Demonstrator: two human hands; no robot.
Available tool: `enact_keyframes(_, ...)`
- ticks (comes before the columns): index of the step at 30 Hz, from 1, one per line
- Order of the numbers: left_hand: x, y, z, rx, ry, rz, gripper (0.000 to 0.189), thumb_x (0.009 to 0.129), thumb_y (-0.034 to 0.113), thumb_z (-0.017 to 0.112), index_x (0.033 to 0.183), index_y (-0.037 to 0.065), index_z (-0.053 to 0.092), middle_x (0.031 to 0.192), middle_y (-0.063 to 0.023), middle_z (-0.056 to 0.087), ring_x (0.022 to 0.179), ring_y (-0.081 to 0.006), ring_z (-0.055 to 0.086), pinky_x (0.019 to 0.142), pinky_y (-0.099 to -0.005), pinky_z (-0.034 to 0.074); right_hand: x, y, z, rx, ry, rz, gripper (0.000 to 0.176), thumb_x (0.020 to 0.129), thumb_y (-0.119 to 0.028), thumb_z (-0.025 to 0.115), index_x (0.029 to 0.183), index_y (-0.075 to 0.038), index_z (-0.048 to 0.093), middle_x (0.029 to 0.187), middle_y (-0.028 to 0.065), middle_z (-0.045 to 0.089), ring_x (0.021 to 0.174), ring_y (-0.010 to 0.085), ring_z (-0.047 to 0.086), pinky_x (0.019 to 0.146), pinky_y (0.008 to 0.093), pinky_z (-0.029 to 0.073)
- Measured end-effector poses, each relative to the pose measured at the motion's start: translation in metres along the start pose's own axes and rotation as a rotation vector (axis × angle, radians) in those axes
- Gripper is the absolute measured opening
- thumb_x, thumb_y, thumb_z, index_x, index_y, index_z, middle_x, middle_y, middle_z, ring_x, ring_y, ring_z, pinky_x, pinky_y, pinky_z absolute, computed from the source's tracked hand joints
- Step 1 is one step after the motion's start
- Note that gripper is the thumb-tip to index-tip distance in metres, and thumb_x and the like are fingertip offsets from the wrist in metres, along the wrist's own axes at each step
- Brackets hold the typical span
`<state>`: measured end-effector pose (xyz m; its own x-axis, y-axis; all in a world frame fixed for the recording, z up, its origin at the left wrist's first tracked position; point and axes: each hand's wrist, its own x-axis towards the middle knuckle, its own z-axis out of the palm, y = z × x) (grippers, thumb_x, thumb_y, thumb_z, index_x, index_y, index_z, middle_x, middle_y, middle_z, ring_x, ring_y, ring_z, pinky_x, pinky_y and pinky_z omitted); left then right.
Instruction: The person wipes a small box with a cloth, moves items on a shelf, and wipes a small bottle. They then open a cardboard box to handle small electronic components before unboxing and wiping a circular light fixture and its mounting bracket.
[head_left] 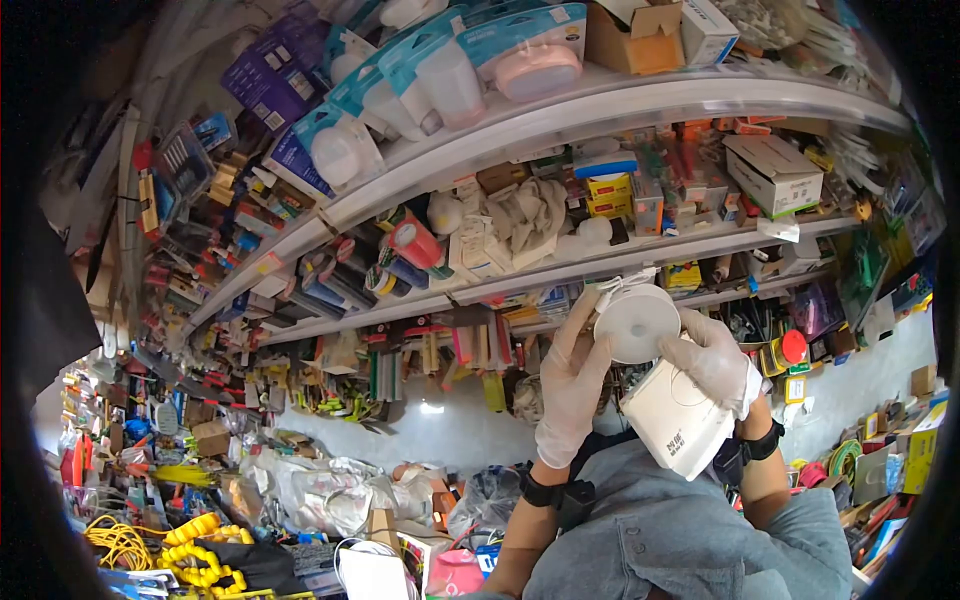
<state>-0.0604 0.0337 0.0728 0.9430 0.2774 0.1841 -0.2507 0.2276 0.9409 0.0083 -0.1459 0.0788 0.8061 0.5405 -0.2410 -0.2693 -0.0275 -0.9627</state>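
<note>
A white round disc-shaped item (637, 325) with a small dimple at its centre is held up in front of the shelves. My left hand (572, 395), in a thin whitish glove, grips its left edge, thumb on the face. My right hand (712, 372), gloved too, has its fingertips at the disc's lower right edge. Under that hand hangs a white box (675, 425) with dark printed characters, pinned by the right fingers and tilted. Crumpled white wrapping (628, 280) shows at the disc's top.
Curved shelves (560, 270) packed with goods run across the view. Blister-packed containers (450, 80) fill the top shelf; a white carton (775, 175) stands on the middle one. Yellow cables (125, 540) and clear plastic bags (345, 490) lie low at the left.
</note>
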Motion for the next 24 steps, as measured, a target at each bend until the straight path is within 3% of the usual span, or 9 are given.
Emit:
enact_keyframes(2, 0.000, -0.001, 0.000, -0.004, 0.009, 0.038, 0.050, 0.095, 0.000, 0.056, 0.144, 0.001, 0.042, 0.134, -0.0088, 0.053, 0.119, -0.0145, 0.051, 0.101, -0.0270, 0.040, -0.001, -0.002, 0.000, -0.043, 0.014, -0.023, 0.033, 0.088, -0.021, 0.066, 0.112, 0.002, 0.063, 0.089, 0.0056, 0.067, 0.077, 0.0080, 0.061, 0.067, 0.0247, 0.051)
enact_keyframes(4, 0.000, 0.000, 0.000, 0.146, 0.195, -0.021, 0.045, 0.096, 0.005, 0.056, 0.140, -0.001, 0.047, 0.127, -0.0093, 0.058, 0.115, -0.0145, 0.054, 0.099, -0.0260, 0.042, -0.003, -0.005, 0.002, -0.085, 0.024, -0.019, 0.031, 0.088, -0.021, 0.066, 0.109, 0.002, 0.064, 0.088, 0.0061, 0.066, 0.077, 0.0077, 0.060, 0.067, 0.0249, 0.050)
enact_keyframes(8, 0.006, 0.000, -0.004, 0.336, 0.276, 0.053, 0.037, 0.098, 0.011, 0.055, 0.133, -0.002, 0.053, 0.120, -0.0097, 0.061, 0.111, -0.0161, 0.057, 0.095, -0.0269, 0.045, -0.007, -0.009, 0.005, -0.121, 0.009, 0.027, 0.033, 0.087, -0.021, 0.067, 0.110, 0.003, 0.064, 0.089, 0.0058, 0.066, 0.077, 0.0086, 0.060, 0.068, 0.0252, 0.050)
enact_keyframes(10, 0.008, 0.008, 0.000, -0.076, 0.449, -0.103, 0.034, 0.099, 0.017, 0.054, 0.127, -0.003, 0.056, 0.119, -0.0105, 0.062, 0.110, -0.0196, 0.060, 0.093, -0.0310, 0.048, -0.007, -0.006, 0.004, -0.061, 0.033, 0.011, 0.032, 0.087, -0.019, 0.066, 0.110, 0.003, 0.064, 0.091, 0.0055, 0.065, 0.078, 0.0085, 0.060, 0.069, 0.0245, 0.050)
enact_keyframes(17, 0.007, -0.008, -0.028, -0.420, 0.341, -0.161, 0.040, 0.098, 0.028, 0.056, 0.127, 0.001, 0.049, 0.122, -0.0100, 0.060, 0.110, -0.0248, 0.061, 0.095, -0.0347, 0.050, -0.013, -0.009, 0.001, 0.292, 0.061, -0.052, 0.030, 0.087, -0.015, 0.065, 0.111, 0.003, 0.064, 0.096, 0.0042, 0.065, 0.082, 0.0087, 0.059, 0.072, 0.0247, 0.049)
enact_keyframes(19, 0.006, -0.016, -0.030, -0.458, 0.377, -0.202, 0.038, 0.098, 0.028, 0.056, 0.125, 0.002, 0.051, 0.119, -0.0095, 0.061, 0.110, -0.0250, 0.061, 0.095, -0.0353, 0.050, -0.010, -0.004, -0.002, 0.007, 0.139, -0.194, 0.035, 0.085, -0.015, 0.066, 0.117, 0.000, 0.064, 0.098, 0.0064, 0.067, 0.081, 0.0120, 0.062, 0.073, 0.0263, 0.050)
enact_keyframes(20, 0.006, -0.018, -0.030, -0.496, 0.413, -0.243, 0.035, 0.098, 0.028, 0.056, 0.123, 0.004, 0.052, 0.117, -0.0090, 0.061, 0.109, -0.0252, 0.061, 0.096, -0.0360, 0.050, -0.007, -0.002, -0.004, 0.007, 0.140, -0.193, 0.035, 0.085, -0.015, 0.066, 0.117, 0.000, 0.064, 0.098, 0.0064, 0.067, 0.081, 0.0120, 0.062, 0.073, 0.0263, 0.050)
enact_keyframes(22, 0.007, -0.020, -0.027, -0.524, 0.424, -0.258, 0.034, 0.099, 0.029, 0.056, 0.122, 0.004, 0.052, 0.114, -0.0078, 0.062, 0.109, -0.0239, 0.061, 0.095, -0.0347, 0.051, -0.003, 0.001, -0.007, -0.432, 0.326, -0.557, 0.040, 0.084, -0.016, 0.067, 0.123, -0.004, 0.063, 0.098, 0.0099, 0.068, 0.080, 0.0167, 0.064, 0.074, 0.0281, 0.050)
enact_keyframes(24, 0.007, -0.020, -0.025, -0.551, 0.434, -0.274, 0.033, 0.099, 0.030, 0.056, 0.121, 0.005, 0.053, 0.111, -0.0066, 0.062, 0.110, -0.0225, 0.061, 0.095, -0.0334, 0.051, -0.006, 0.000, -0.010, -0.474, 0.346, -0.577, 0.043, 0.085, -0.017, 0.067, 0.127, -0.009, 0.062, 0.098, 0.0125, 0.067, 0.079, 0.0217, 0.065, 0.073, 0.0295, 0.051)
